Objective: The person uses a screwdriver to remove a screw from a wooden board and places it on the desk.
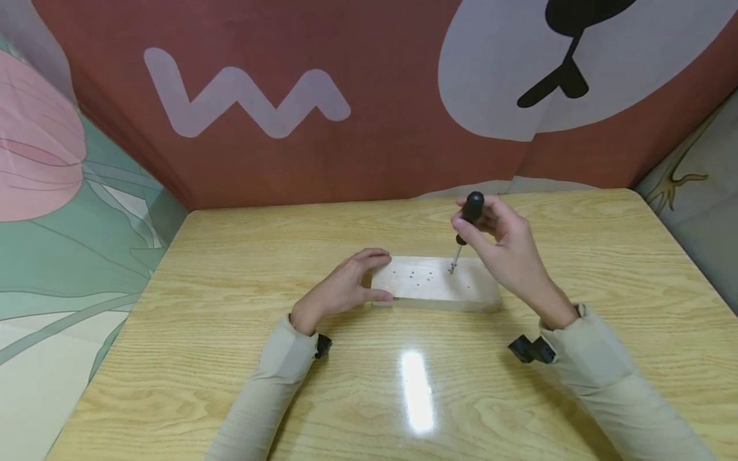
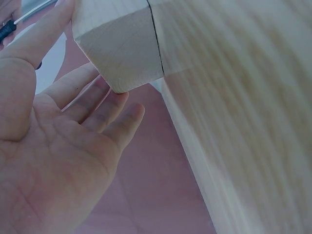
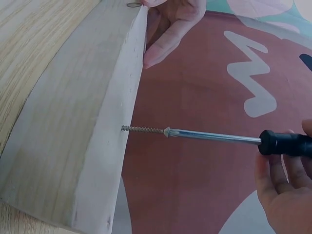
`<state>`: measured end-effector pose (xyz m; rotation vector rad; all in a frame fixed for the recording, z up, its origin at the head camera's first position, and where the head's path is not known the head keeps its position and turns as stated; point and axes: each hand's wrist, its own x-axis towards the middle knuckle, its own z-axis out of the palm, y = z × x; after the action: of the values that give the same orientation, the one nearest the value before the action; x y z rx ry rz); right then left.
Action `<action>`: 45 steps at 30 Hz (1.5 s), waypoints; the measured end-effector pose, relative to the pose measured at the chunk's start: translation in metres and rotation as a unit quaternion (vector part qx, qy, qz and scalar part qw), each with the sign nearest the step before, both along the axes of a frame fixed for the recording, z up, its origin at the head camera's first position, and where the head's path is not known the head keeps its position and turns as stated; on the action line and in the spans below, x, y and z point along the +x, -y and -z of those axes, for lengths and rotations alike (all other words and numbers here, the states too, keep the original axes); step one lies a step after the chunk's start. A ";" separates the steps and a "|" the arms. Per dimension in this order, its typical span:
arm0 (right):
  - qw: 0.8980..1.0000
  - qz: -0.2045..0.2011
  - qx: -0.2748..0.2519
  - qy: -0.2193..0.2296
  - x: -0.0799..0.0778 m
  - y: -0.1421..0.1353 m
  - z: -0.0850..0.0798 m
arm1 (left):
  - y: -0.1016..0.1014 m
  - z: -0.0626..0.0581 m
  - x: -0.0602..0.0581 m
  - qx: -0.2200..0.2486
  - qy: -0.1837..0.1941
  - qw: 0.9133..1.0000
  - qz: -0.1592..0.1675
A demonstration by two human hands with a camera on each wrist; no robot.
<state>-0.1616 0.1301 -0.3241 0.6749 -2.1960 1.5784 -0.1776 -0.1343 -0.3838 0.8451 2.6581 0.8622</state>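
A pale wooden block (image 1: pixel 441 289) with several small holes in its top lies on the table. My left hand (image 1: pixel 348 285) holds its left end, thumb on the near side and fingers at the far side; the left wrist view shows the fingers against the block's end (image 2: pixel 124 53). A screw (image 3: pixel 146 129) stands in the block's top, most of its thread showing. My right hand (image 1: pixel 504 240) grips the black handle of a screwdriver (image 1: pixel 473 208), slightly tilted. The screwdriver's tip meets the screw head in the right wrist view.
The wood-grain table (image 1: pixel 230 358) stretches around the block. A red printed cloth (image 1: pixel 346 166) stands along its back edge, with patterned cloths at both sides. Dark wrist cameras (image 1: pixel 533 349) sit at both sleeve cuffs.
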 end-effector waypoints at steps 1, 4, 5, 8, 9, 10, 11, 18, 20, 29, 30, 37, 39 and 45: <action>1.000 0.002 0.002 0.000 0.001 0.001 -0.002 | 0.000 0.000 0.000 0.002 0.000 1.000 0.001; 1.000 0.011 0.013 -0.004 0.006 0.004 -0.010 | 0.000 0.001 -0.001 0.009 -0.001 1.000 0.001; 1.000 0.015 0.016 -0.006 0.008 0.005 -0.013 | 0.000 0.001 -0.001 0.010 -0.001 1.000 0.002; 0.999 0.026 0.024 -0.020 0.013 0.007 -0.020 | 0.000 0.001 -0.001 0.009 0.000 1.000 0.002; 0.999 0.029 0.026 -0.024 0.014 0.007 -0.021 | 0.000 0.001 -0.001 0.008 0.001 1.000 0.002; 0.999 0.031 0.026 -0.027 0.014 0.007 -0.022 | 0.000 0.001 -0.001 0.008 0.001 1.000 0.003; 0.999 0.031 0.026 -0.031 0.015 0.006 -0.022 | 0.000 0.001 -0.001 0.006 0.002 1.000 0.002; 1.000 0.022 0.012 -0.019 0.013 0.003 -0.018 | 0.000 0.000 0.000 0.005 0.001 1.000 0.000; 1.000 0.018 0.007 -0.015 0.012 0.002 -0.016 | 0.000 0.000 0.000 0.006 0.000 1.000 -0.001; 1.000 0.011 0.001 0.005 0.001 -0.005 0.000 | 0.000 -0.001 0.001 0.003 0.004 1.000 -0.002; 1.000 0.008 -0.003 0.006 0.001 -0.005 0.000 | 0.000 -0.001 0.001 0.004 0.005 1.000 -0.002; 1.000 0.006 -0.007 0.013 0.001 -0.002 0.000 | 0.000 -0.001 0.000 0.003 0.005 1.000 -0.003; 1.000 0.010 -0.002 0.017 0.001 -0.002 0.000 | 0.000 0.000 0.000 0.003 0.003 1.000 -0.002; 0.999 0.028 0.020 0.014 0.001 -0.002 0.000 | 0.000 0.000 0.000 0.006 0.002 1.000 0.000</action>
<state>-0.1603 0.1321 -0.3238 0.6015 -2.2529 1.5296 -0.1771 -0.1347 -0.3834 0.8448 2.6513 0.8786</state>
